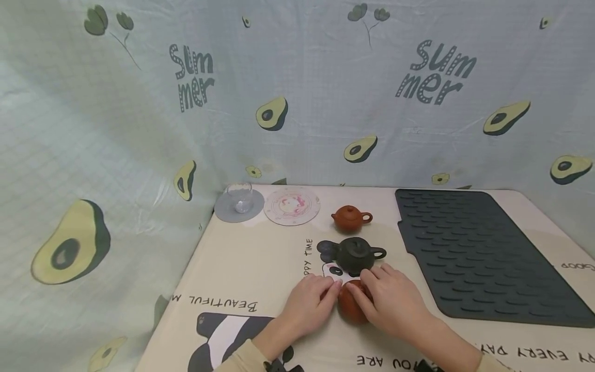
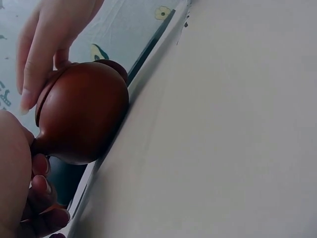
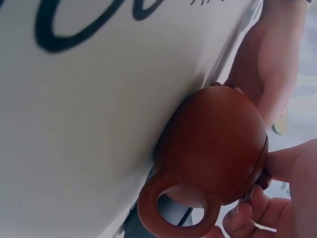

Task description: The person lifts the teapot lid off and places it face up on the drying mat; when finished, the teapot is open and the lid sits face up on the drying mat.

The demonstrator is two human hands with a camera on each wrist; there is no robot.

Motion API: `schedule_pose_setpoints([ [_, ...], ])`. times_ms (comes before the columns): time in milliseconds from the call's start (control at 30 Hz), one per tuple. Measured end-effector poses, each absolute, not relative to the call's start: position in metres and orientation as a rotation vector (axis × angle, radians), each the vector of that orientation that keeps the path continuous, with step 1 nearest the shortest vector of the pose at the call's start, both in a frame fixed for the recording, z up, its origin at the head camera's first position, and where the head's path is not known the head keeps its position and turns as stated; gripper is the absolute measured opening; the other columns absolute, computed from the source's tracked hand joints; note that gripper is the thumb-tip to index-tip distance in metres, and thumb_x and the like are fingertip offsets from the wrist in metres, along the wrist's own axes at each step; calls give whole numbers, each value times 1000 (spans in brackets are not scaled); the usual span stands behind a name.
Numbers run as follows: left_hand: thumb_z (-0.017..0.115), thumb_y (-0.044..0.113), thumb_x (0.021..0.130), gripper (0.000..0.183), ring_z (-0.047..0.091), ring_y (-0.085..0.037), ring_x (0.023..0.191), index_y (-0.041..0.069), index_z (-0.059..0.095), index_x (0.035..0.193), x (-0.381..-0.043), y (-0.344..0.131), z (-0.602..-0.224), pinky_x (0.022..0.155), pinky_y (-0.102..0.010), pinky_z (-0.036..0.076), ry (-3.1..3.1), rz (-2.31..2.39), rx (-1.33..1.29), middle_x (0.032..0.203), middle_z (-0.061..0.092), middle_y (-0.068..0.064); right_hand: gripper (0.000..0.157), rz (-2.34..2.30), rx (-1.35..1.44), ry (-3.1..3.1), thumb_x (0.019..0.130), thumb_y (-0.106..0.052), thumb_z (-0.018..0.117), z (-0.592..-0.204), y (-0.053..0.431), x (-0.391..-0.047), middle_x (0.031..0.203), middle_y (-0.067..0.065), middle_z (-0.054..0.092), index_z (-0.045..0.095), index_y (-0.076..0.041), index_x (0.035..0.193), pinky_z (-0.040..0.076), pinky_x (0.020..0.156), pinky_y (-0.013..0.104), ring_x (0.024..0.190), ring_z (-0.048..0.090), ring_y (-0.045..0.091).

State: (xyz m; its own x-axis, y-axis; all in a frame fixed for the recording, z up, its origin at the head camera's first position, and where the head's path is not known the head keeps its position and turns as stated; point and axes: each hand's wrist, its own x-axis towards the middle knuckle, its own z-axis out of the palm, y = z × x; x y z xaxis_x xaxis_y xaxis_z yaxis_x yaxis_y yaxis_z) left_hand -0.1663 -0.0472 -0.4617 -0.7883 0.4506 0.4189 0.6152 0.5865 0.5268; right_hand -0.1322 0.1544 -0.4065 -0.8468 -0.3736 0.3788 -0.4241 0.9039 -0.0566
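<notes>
A reddish-brown teapot (image 1: 351, 306) with a round body sits at the front of the table, between both hands. My left hand (image 1: 309, 302) pinches its spout from the left; in the left wrist view the fingers (image 2: 40, 191) curl below the spout. On top, my right hand (image 1: 395, 299) has thumb and fingers at the lid's knob, which shows in the right wrist view beside the thumb (image 3: 282, 163). The teapot's loop handle (image 3: 148, 203) points away from the left hand and is free of fingers. Just behind stands a black teapot (image 1: 355, 254), its lid on.
Farther back is another reddish-brown teapot (image 1: 350, 219). A clear glass cup (image 1: 240, 194) stands on a grey round coaster (image 1: 223, 209) at the back left, beside a pink patterned round mat (image 1: 279, 206). A dark ridged mat (image 1: 465, 243) covers the right side. Printed curtains enclose the table.
</notes>
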Motion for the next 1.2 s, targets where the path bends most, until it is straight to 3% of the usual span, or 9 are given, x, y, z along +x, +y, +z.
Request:
schedule_pose_setpoints([
  [433,45,33,109,38,48,-11,68,25,55,73,-166,-47,-465,66,-26,39,-2585,-975,-873,64,46,16,22,379,521,-2691,94,-35,72,-411,159,-129,79,-11,46,58,-28,79,42,62,31,75,48,11],
  [600,45,33,109,38,48,-11,69,26,55,73,-166,-47,-465,66,-26,38,-2592,-979,-874,64,45,16,31,476,480,-2726,99,-37,67,-409,161,-128,73,-15,45,50,-30,74,38,57,26,69,45,5],
  [767,46,33,109,40,47,-12,68,24,50,70,-166,-47,-465,65,-25,37,-2593,-986,-876,62,42,14,36,616,435,-2714,101,-38,65,-405,163,-129,68,-21,45,46,-32,71,42,60,26,67,51,3],
  [933,45,34,109,41,47,-12,68,23,48,69,-166,-47,-464,64,-25,36,-2602,-989,-872,61,41,13,35,781,405,-2710,102,-39,63,-403,167,-129,66,-19,47,47,-30,72,39,56,25,62,46,2],
  [1200,45,33,109,40,48,-11,68,25,52,71,-168,-48,-462,65,-26,38,-2578,-976,-876,63,43,15,36,1212,254,-2791,101,-47,62,-393,166,-129,61,-10,54,54,-22,78,43,55,28,61,54,9],
])
